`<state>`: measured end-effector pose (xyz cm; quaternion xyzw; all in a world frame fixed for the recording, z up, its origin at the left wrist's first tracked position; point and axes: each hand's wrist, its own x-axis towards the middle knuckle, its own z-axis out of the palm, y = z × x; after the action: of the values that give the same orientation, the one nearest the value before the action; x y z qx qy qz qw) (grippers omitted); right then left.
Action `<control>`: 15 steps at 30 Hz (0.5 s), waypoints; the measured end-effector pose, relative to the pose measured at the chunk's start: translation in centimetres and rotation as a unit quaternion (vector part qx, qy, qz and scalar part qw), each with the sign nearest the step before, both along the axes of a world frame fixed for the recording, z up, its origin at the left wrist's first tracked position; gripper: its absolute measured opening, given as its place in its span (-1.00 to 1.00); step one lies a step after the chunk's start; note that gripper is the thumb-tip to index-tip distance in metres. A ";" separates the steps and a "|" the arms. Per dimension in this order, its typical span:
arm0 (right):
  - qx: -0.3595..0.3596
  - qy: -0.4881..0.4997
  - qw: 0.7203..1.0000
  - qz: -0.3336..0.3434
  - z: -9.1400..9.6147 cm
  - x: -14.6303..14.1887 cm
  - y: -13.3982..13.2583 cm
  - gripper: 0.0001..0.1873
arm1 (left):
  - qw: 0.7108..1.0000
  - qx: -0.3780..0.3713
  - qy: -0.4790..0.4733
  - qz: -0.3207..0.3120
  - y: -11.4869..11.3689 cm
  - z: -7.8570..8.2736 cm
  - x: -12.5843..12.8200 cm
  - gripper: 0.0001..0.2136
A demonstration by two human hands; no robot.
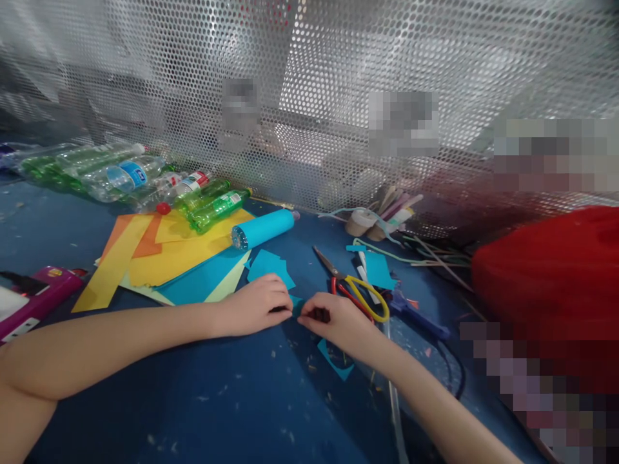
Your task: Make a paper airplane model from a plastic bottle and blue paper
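Between my two hands is a small piece of blue paper (296, 305). My left hand (264, 304) pinches its left edge, and my right hand (333, 317) pinches the right edge. Just beyond my left hand lies a larger cut blue paper (271, 265). Scissors (355, 283) with one red and one yellow handle rest past my right hand. A curved blue paper scrap (334, 362) is on the table near my right wrist. Farther back lies a plastic bottle wrapped in blue paper (265, 229).
Several plastic bottles (130, 174) lie at the back left, near stacked coloured paper (193, 251). A glue gun (418, 314) with a cable is at right. Cups of sticks (362, 221) stand by a perforated metal screen (314, 122). A purple power strip (46, 290) sits at far left.
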<state>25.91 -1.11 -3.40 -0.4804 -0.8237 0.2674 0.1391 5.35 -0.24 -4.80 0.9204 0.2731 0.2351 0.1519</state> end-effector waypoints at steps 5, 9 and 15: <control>-0.002 -0.007 1.000 -0.017 0.3 -0.2 0.1 -0.90 | 1.000 -0.020 0.001 0.018 -0.1 0.2 0.0 -0.89; -0.009 -0.008 1.000 -0.012 0.2 -0.2 0.1 -0.89 | 0.999 -0.034 -0.001 0.026 -0.1 0.4 -0.1 -0.89; -0.013 -0.009 1.000 -0.013 0.1 -0.2 0.1 -0.89 | 1.000 -0.022 0.002 0.003 0.1 0.3 -0.1 -0.91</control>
<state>25.68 -0.98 -3.33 -0.4949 -0.8152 0.2720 0.1285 5.28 -0.17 -4.51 0.9167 0.2810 0.2275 0.1704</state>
